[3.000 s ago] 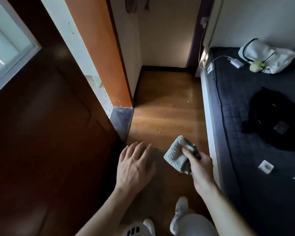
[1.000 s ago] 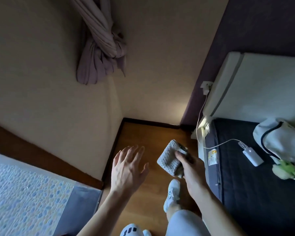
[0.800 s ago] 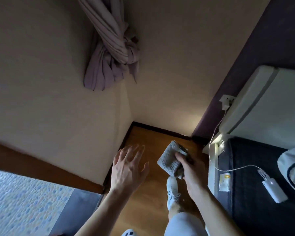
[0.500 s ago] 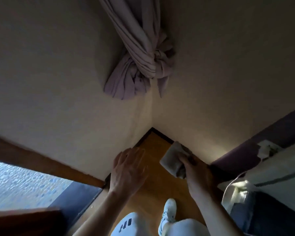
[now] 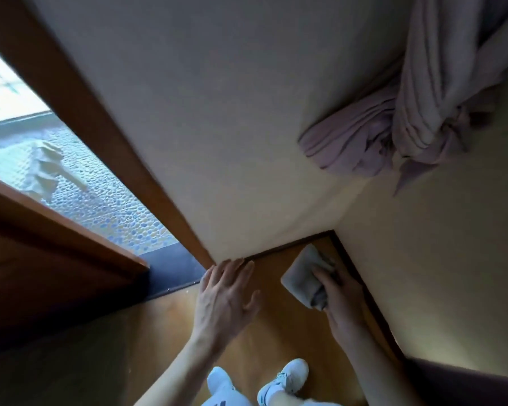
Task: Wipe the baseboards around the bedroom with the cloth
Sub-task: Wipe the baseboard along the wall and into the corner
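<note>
A dark baseboard point(image 5: 291, 247) runs along the foot of the cream walls and meets in a corner on the wooden floor point(image 5: 279, 326). My right hand point(image 5: 339, 300) grips a folded grey cloth point(image 5: 304, 275), held just short of that corner, beside the right-hand strip of baseboard. My left hand point(image 5: 226, 297) is spread with straight fingers, its fingertips near the baseboard where the wall meets the door frame; I cannot tell if it touches.
A knotted mauve curtain point(image 5: 393, 124) hangs in the corner above. A wooden door frame point(image 5: 106, 142) and an open door point(image 5: 41, 259) stand on the left, with a pebble-patterned floor point(image 5: 106, 200) beyond. My white shoes point(image 5: 285, 376) are below.
The view has swung left and closer to the corner; the bed has left the frame. Both hands have come lower toward the baseboard, the right still holding the cloth.
</note>
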